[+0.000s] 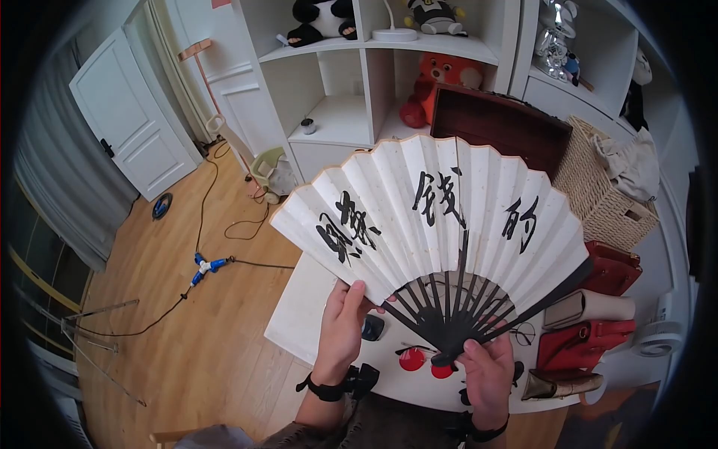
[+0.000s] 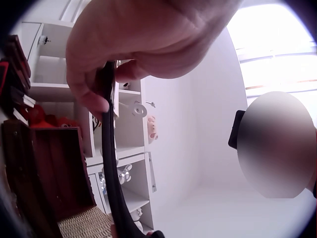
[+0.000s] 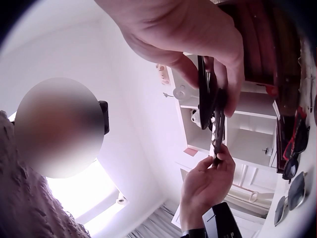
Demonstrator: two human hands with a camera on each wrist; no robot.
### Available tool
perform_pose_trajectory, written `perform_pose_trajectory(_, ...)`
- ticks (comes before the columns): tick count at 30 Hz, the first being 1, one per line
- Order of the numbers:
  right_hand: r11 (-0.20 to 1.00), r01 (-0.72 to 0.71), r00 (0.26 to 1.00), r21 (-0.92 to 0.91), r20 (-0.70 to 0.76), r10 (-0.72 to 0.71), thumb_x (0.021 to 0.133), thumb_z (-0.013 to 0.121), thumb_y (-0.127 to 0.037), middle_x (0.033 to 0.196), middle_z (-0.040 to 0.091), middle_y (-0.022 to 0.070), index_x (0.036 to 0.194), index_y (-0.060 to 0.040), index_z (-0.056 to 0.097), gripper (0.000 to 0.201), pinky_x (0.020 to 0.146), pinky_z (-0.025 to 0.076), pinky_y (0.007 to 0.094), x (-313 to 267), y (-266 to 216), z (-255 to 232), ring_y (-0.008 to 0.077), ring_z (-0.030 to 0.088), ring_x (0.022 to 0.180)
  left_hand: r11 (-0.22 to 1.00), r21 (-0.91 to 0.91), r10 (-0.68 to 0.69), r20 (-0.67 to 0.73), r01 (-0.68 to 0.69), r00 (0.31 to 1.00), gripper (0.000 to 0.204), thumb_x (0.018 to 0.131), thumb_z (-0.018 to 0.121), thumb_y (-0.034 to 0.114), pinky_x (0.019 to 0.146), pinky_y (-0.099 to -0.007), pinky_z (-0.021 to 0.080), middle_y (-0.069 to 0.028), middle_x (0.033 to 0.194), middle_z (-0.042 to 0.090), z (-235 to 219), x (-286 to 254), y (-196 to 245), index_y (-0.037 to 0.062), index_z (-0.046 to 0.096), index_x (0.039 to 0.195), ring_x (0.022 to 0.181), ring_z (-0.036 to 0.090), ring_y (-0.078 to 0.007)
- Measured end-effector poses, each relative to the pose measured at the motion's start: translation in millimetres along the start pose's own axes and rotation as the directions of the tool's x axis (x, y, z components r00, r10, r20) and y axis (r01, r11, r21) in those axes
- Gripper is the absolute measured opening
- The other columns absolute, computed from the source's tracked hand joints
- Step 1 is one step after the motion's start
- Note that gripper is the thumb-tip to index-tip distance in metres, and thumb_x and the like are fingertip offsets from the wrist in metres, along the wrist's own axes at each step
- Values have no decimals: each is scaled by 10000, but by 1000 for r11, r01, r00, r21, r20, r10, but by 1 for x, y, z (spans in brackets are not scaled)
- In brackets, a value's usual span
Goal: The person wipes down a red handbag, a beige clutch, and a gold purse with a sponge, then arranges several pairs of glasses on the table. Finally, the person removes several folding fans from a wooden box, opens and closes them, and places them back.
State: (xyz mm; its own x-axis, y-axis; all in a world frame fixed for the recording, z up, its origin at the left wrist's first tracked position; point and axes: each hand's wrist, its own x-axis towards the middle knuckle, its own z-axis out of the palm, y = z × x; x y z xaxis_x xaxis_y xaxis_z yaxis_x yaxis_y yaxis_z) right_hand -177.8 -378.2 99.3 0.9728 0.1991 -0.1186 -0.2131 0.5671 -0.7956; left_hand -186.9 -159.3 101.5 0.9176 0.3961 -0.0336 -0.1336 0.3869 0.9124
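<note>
A folding fan (image 1: 441, 202) is spread wide in the head view, its white leaf with black brush characters facing the camera and its dark ribs gathered at the bottom. The left hand (image 1: 342, 329) pinches the fan's left edge, thumb in front. At the lower right, the right hand (image 1: 490, 370) grips the ribs near the pivot. From the left wrist view, the left hand (image 2: 143, 39) holds the dark outer guard (image 2: 113, 163) edge-on. In the right wrist view, the right hand (image 3: 198, 44) has the dark ribs (image 3: 204, 94) between thumb and fingers.
Beneath the fan is a white table (image 1: 288, 314) with red-lensed glasses (image 1: 411, 359) and other eyewear. Red bags (image 1: 576, 346) line its right side. Behind stand an open dark red case (image 1: 497, 123), a woven basket (image 1: 598, 202) and white shelves (image 1: 329, 120).
</note>
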Motion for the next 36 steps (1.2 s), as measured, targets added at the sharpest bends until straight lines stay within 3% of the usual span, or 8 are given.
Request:
perform_pose_trajectory(8, 1000, -22, 1000, -9, 5, 22, 865, 522, 116, 1153, 578, 130, 1287, -35, 415, 461, 827, 570, 430, 2, 4, -3, 242, 638, 1017, 900, -428, 47, -97, -84, 994, 399, 1006, 420, 152, 813, -339, 429, -97, 1299, 532, 19, 4, -4, -2, 388, 1373, 1004, 525, -168)
perform_pose_trajectory(9, 999, -13, 1000, -40, 17, 14, 863, 529, 116, 1156, 575, 128, 1284, -35, 416, 462, 825, 567, 421, 3, 5, -5, 239, 635, 1019, 900, -429, 45, -97, -82, 994, 399, 1006, 420, 152, 813, -339, 429, -97, 1299, 532, 19, 4, -5, -2, 388, 1373, 1004, 525, -168)
perform_pose_trajectory(11, 998, -5, 1000, -70, 29, 7, 860, 535, 115, 1159, 572, 126, 1281, -36, 416, 463, 824, 564, 413, 2, 6, -7, 236, 633, 1021, 999, 16, 35, -110, -34, 993, 415, 1000, 430, 134, 840, -335, 425, -82, 1286, 541, 19, 2, -7, 15, 371, 1393, 1003, 522, -157)
perform_pose_trajectory(21, 997, -63, 998, -51, 21, 65, 826, 615, 131, 1187, 524, 89, 1243, -14, 449, 472, 962, 463, 326, 1, 2, -7, 167, 559, 1071, 993, -72, 90, -108, -98, 990, 457, 1016, 443, 147, 927, -361, 440, -107, 1312, 534, 10, 5, -18, -14, 328, 1427, 1083, 550, -182)
perform_pose_trajectory(23, 997, -67, 998, -47, 19, 68, 827, 616, 130, 1191, 524, 92, 1243, -12, 449, 470, 961, 463, 326, 1, 3, -6, 169, 560, 1071, 994, -84, 69, 36, -66, 997, 461, 1019, 439, 114, 919, -323, 453, -115, 1264, 533, 6, 4, -9, -21, 298, 1437, 984, 582, -183)
perform_pose_trajectory(29, 997, -12, 1000, -73, 18, 14, 846, 546, 122, 1146, 571, 119, 1255, -35, 424, 455, 881, 522, 395, 0, 0, -2, 223, 613, 1043, 987, -153, 49, -22, -52, 999, 484, 1014, 422, 101, 878, -334, 476, -119, 1250, 546, 10, 1, -7, 13, 256, 1460, 954, 596, -198)
perform_pose_trajectory(31, 998, -45, 998, -45, 38, 47, 830, 626, 119, 1151, 554, 88, 1219, -12, 468, 440, 938, 467, 321, -1, -3, -1, 164, 574, 1045, 979, -193, 57, -41, -64, 998, 514, 1012, 437, 124, 865, -337, 482, -117, 1247, 547, 14, 1, -8, 24, 225, 1469, 948, 598, -203)
perform_pose_trajectory(36, 997, -48, 997, -56, 62, 51, 827, 629, 120, 1129, 565, 84, 1204, -16, 476, 428, 931, 466, 316, -1, -1, -3, 155, 576, 1031, 988, -125, 79, -82, -89, 994, 515, 991, 465, 143, 781, -345, 475, -114, 1240, 543, 22, -1, -3, 7, 261, 1444, 944, 564, -184)
